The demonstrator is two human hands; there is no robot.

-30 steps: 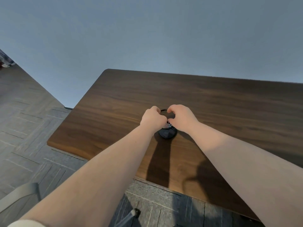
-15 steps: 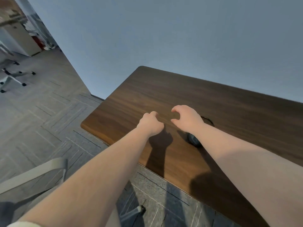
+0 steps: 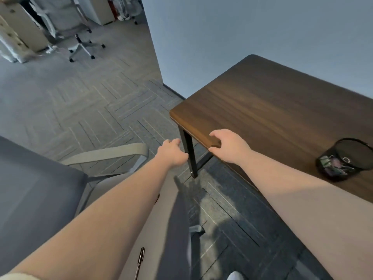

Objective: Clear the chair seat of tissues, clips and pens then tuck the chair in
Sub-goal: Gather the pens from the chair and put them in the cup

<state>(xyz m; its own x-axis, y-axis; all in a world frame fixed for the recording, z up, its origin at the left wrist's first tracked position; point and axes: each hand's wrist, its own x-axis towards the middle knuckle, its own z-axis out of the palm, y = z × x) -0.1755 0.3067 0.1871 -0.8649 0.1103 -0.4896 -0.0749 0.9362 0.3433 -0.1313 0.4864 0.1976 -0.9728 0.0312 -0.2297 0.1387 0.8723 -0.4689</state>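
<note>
Head view looks down past two bare forearms toward a dark wooden desk (image 3: 282, 110). Over the desk's near corner the right hand (image 3: 228, 145) hovers with fingers spread and curled, grasping nothing; whether it touches the edge cannot be told. Just off that corner, beside the desk's black leg (image 3: 189, 156), the left hand (image 3: 171, 152) hangs over the floor, loosely curled and likewise holding nothing. Further along the desk's near edge from the corner stands a black mesh cup (image 3: 346, 159) with clips and small items inside. Away from the desk, below the left forearm, is the chair (image 3: 40, 199), with its grey seat and pale armrest (image 3: 109, 153). A dark pen (image 3: 140, 259) lies on a light surface at the chair, under the left forearm, well apart from the desk. Grey carpet tiles (image 3: 90, 110) cover the floor around the desk.
</note>
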